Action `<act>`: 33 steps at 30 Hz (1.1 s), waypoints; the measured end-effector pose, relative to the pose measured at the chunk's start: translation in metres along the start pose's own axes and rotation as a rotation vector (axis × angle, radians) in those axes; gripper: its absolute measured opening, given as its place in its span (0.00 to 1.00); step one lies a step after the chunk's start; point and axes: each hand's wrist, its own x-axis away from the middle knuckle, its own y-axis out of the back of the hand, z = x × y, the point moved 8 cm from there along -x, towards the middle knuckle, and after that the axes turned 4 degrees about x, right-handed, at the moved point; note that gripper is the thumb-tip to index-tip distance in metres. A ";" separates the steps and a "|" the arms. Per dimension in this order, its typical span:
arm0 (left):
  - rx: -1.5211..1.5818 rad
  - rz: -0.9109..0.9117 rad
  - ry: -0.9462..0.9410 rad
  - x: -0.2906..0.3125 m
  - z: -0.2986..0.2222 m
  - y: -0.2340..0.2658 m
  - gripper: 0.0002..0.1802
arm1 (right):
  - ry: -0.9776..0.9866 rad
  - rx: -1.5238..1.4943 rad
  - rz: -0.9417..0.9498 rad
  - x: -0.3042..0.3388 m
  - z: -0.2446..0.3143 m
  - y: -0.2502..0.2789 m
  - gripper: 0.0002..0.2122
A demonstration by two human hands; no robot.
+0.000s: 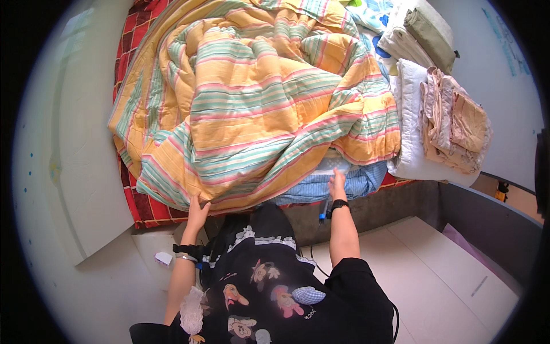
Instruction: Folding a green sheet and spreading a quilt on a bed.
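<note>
A thick quilt with yellow, green and pink stripes lies rumpled over the bed, its near edge hanging toward me. At that edge, on the left, my left hand touches the fabric with thumb and fingers apart. My right hand is open, fingers stretched forward, beside a blue checked folded cloth that shows from under the quilt. Whether the right fingertips press on the cloth or hover just over it I cannot tell.
A red checked sheet shows along the bed's left and near edges. To the right lie a folded white quilt, pink folded bedding and a grey-green folded bundle. A dark grey bed frame runs along the near side above pale floor tiles.
</note>
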 end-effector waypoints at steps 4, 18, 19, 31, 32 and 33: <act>0.036 -0.001 0.058 0.002 0.007 -0.004 0.28 | 0.189 -0.157 -0.132 -0.073 0.053 0.040 0.21; 0.031 -0.071 0.053 0.024 0.003 -0.008 0.27 | 0.351 -0.450 0.253 -0.058 0.146 0.016 0.15; 0.044 -0.056 0.084 0.026 -0.002 -0.007 0.27 | 0.216 -0.538 0.246 -0.032 0.152 -0.005 0.15; -0.024 0.273 -0.469 0.026 -0.251 -0.082 0.54 | 0.891 0.365 0.719 0.340 0.175 -0.127 0.18; 0.003 0.231 -0.512 0.030 -0.262 -0.094 0.51 | 0.943 0.402 0.727 0.358 0.174 -0.125 0.18; 0.031 0.188 -0.554 0.034 -0.272 -0.105 0.48 | 0.995 0.440 0.735 0.373 0.173 -0.121 0.18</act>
